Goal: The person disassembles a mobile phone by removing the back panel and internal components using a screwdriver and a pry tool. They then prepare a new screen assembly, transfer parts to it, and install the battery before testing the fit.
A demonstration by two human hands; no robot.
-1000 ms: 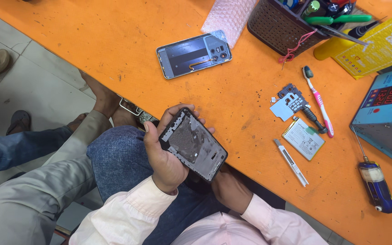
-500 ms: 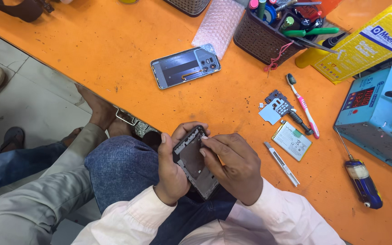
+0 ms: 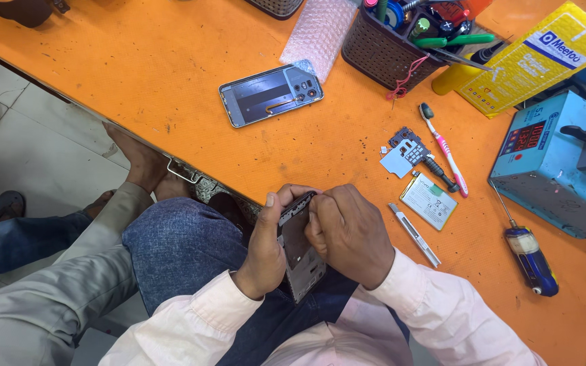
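My left hand [image 3: 266,247] grips an opened phone body [image 3: 298,252] by its left edge, holding it over my lap at the edge of the orange table [image 3: 144,74]. My right hand [image 3: 347,230] lies over the phone's upper right side, fingers curled against its inside; whether it holds a small tool is hidden. The phone's back cover [image 3: 270,93] lies inside-up farther out on the table. A flat battery [image 3: 429,200], a small metal shield part [image 3: 403,153] and a thin metal tweezer [image 3: 414,234] lie to the right of my hands.
A pink toothbrush [image 3: 447,154] and a small dark screwdriver [image 3: 440,173] lie by the parts. A blue-handled screwdriver [image 3: 529,256] sits near a blue meter box [image 3: 556,169]. A dark tool basket [image 3: 395,41], bubble wrap [image 3: 319,30] and a yellow packet [image 3: 534,57] stand farther back. Another person's legs [image 3: 42,298] are at left.
My right hand came up from under the phone and now rests on top of it. The phone has turned more edge-on and sits closer to the table edge.
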